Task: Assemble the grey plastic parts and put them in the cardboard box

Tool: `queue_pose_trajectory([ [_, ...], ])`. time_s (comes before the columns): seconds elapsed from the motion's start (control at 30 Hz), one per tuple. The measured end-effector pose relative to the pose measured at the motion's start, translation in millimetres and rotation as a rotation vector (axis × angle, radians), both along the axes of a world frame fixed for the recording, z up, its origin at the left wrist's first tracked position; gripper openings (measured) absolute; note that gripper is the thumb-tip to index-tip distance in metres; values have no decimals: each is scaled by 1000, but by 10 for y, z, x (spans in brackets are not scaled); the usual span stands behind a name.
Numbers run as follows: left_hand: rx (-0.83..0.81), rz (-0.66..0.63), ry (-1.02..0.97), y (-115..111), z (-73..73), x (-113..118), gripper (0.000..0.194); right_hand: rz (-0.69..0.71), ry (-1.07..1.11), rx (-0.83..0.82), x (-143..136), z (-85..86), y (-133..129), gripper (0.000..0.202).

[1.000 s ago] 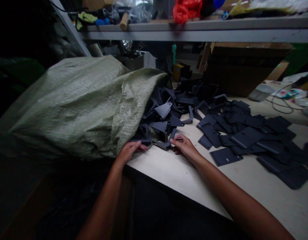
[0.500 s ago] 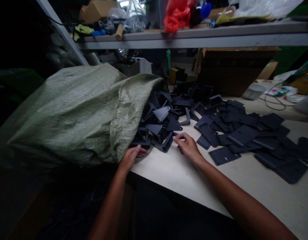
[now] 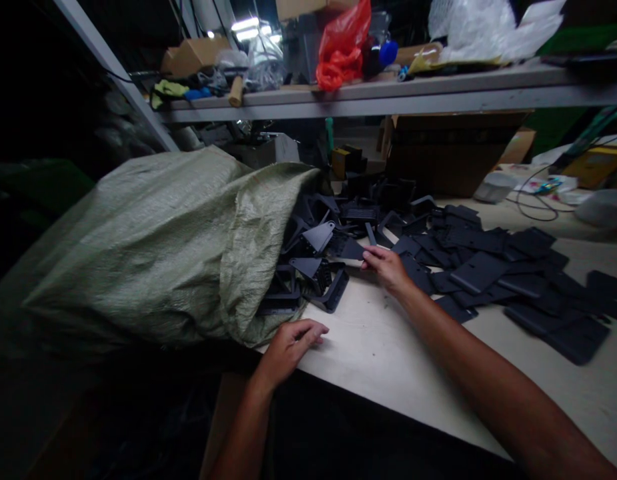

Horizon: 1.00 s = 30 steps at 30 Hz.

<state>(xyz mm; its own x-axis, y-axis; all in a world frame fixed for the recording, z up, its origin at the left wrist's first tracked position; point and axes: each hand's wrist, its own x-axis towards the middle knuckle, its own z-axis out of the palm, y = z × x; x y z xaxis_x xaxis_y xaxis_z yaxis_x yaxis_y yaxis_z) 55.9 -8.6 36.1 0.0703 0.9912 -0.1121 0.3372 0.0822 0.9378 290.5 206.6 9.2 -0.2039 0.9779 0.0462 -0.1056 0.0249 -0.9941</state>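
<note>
A green woven sack lies on its side at the left, its mouth turned right, with black brackets spilling out. My right hand pinches the end of a dark bracket at the pile's front. Near the table's front edge, my left hand is just below the sack's mouth, fingers partly curled and pointing right; whether anything is under them is hidden. A U-shaped black bracket rests on the table between the hands. Flat black plates lie heaped to the right.
Behind the pile stands a cardboard box. A shelf crosses above, bearing a red plastic bag and clear bags. A whitish cup and a thin black cable lie at the back right of the table.
My left hand has left the sack's mouth and moved right and down to the table edge. My right hand has moved up slightly and taken hold of a bracket. The view has tilted up a little.
</note>
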Motion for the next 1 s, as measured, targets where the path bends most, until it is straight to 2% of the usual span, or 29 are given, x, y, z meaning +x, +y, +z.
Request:
queue_pose_trajectory([
  [0.13,-28,-26,-126,-25,9,32,49,-60,245,-75,255,89,-190,46],
  [0.27,-43,-56,-366,101,-58,152,58,-13,344,-174,485,81,-683,37],
  [0.4,-6,-8,-695,309,-77,508,71,182,385,-359,624,-54,-1250,30],
  [0.47,-8,31,-925,387,-16,748,79,309,377,-443,641,-149,-1497,27],
  [0.53,-41,1,-1145,421,69,973,86,413,367,-504,625,-252,-1695,27],
  [0.57,-56,-25,-1230,418,105,1065,86,441,350,-521,611,-302,-1769,28],
  [0.63,-82,-51,-1330,371,133,1193,74,450,260,-504,595,-387,-1859,33],
  [0.7,-96,-61,-1314,287,100,1237,57,384,130,-431,627,-436,-1871,40],
  [0.77,-79,-109,-1184,196,41,1218,50,280,2,-355,721,-437,-1819,45],
  [0.87,-14,-180,-935,98,-6,1145,48,152,-189,-270,953,-371,-1684,49],
  [1.0,24,-164,-762,56,24,1090,48,-12,-427,-88,1287,-276,-1515,50],
])
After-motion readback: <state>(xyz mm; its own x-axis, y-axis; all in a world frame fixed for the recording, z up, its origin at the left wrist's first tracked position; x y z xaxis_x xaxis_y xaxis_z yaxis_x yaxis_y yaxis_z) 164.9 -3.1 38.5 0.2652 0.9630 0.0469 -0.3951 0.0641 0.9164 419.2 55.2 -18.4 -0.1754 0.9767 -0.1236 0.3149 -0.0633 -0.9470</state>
